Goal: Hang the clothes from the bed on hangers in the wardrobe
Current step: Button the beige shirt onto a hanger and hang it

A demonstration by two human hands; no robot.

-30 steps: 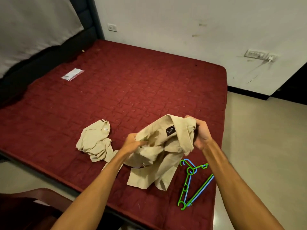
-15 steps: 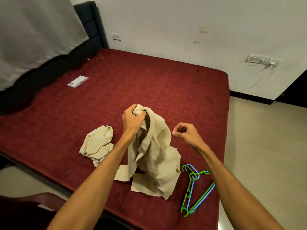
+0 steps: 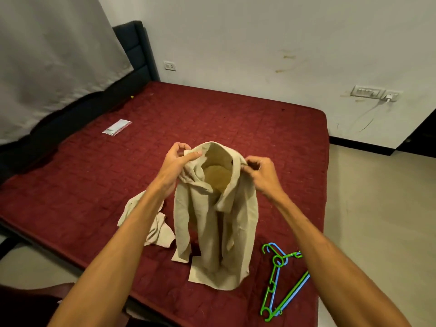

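A bed (image 3: 94, 185) with a dark red quilted mattress fills most of the view, its dark padded headboard (image 3: 132, 50) standing at the far left corner. Above the near part of the bed, a beige shirt (image 3: 212, 220) is held up by its collar, the neck opening spread wide and facing up; the body hangs straight down and its lower edge lies bunched on the mattress. A second beige garment (image 3: 155, 230) lies crumpled on the bed just to the left of the shirt, partly behind the left forearm. Two plastic hangers (image 3: 278, 259), one green and one blue, lie stacked on the mattress near its right edge, just beside the shirt's hem. The left hand (image 3: 178, 161) pinches the left side of the collar between thumb and curled fingers. The right hand (image 3: 262, 172) pinches the right side of the collar the same way. A small clear packet (image 3: 117, 127) lies alone well up the bed towards the headboard.
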